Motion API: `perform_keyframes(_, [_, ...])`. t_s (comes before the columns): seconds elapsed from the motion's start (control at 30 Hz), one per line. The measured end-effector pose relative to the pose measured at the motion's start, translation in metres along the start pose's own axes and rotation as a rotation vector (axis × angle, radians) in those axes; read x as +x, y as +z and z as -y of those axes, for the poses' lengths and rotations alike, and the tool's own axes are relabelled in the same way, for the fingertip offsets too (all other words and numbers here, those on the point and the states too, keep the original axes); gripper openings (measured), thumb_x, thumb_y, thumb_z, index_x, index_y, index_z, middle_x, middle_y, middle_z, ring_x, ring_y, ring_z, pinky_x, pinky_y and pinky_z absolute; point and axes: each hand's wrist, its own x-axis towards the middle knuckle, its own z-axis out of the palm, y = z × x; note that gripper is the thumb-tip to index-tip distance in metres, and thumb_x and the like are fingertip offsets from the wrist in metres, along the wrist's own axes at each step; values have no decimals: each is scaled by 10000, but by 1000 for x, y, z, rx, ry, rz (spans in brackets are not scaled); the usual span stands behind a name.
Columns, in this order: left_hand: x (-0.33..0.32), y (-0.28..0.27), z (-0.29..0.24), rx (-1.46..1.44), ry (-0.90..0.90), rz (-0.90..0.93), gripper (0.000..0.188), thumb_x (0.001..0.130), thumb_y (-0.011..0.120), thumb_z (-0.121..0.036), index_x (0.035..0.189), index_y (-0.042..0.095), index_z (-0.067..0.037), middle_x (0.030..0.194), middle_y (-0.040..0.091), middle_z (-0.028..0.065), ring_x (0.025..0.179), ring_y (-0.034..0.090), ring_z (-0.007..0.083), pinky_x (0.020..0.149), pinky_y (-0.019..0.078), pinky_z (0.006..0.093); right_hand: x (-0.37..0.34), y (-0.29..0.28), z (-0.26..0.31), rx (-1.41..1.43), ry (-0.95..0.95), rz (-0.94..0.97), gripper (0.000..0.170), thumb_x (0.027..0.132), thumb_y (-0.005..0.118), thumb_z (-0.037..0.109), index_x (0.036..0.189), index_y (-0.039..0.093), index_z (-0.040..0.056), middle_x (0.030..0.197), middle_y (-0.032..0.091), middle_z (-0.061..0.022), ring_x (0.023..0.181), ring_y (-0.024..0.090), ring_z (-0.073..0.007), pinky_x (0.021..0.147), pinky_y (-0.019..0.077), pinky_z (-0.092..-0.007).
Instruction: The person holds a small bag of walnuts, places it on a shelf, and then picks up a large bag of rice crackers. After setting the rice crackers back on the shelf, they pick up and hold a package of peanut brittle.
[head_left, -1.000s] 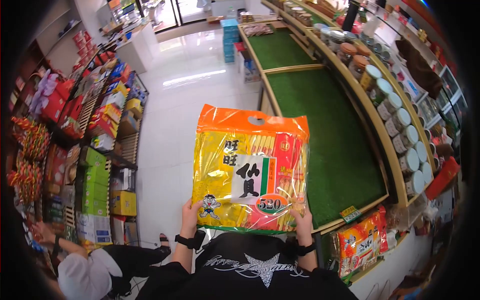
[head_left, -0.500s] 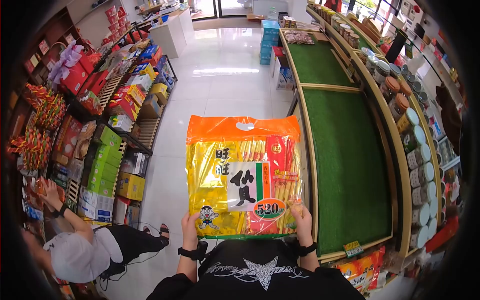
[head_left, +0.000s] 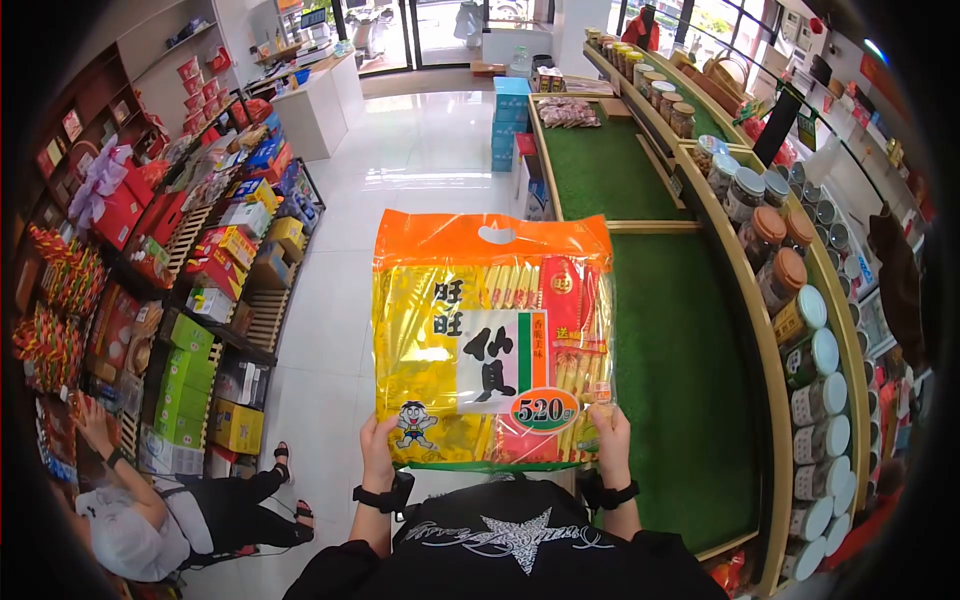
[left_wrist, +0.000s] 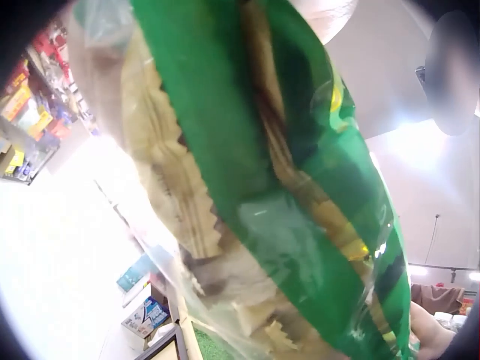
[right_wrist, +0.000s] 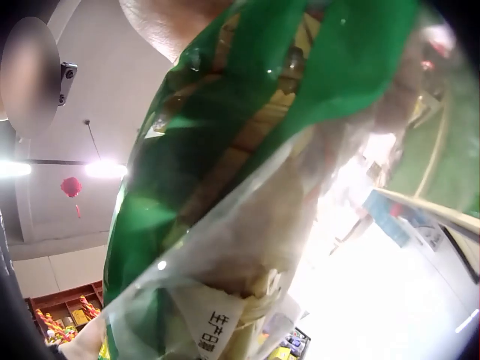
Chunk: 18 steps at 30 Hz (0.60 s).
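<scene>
A large clear bag of rice crackers (head_left: 490, 340) with an orange top band, a handle hole and "520" printed low on its front is held up before the chest. My left hand (head_left: 378, 450) grips its lower left edge, and my right hand (head_left: 611, 445) grips the lower right edge, thumbs on the front and the other fingers hidden behind. In the left wrist view the bag's green bottom (left_wrist: 225, 142) fills the middle, with wrapped pieces showing through the clear film. The right wrist view shows the same green underside (right_wrist: 202, 142) close up.
To the right runs a wooden display stand (head_left: 690, 370) lined with green matting, with jars (head_left: 825, 400) along its far side. Stocked shelves (head_left: 190, 300) stand at left, where another person (head_left: 150, 520) crouches. White tile floor (head_left: 320, 350) lies between; blue boxes (head_left: 510, 125) are stacked ahead.
The head view has swung about, shifting the stand and shelves across the frame. Both hands keep their grip on the bag, which stays upright before the chest.
</scene>
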Motion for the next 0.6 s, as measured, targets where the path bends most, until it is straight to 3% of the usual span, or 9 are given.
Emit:
perform_keyframes(0.33, [44,33,21,68,-36,-28,251,804,510,-102,991,558,58,908,613,78,767,568,115,685,445,223,57,-13,-3,-112,70,3,237,813,588,161,963,557,-20,866,599,-59,761,534,-102,704,434,-253])
perform_keyframes(0.6, [126,18,16,74,-49,1,248,803,513,-104,985,567,56,895,617,76,756,569,117,676,443,224,107,41,-18,-33,134,-17,265,803,606,156,978,553,-35,900,604,-72,796,548,-110,729,437,-254])
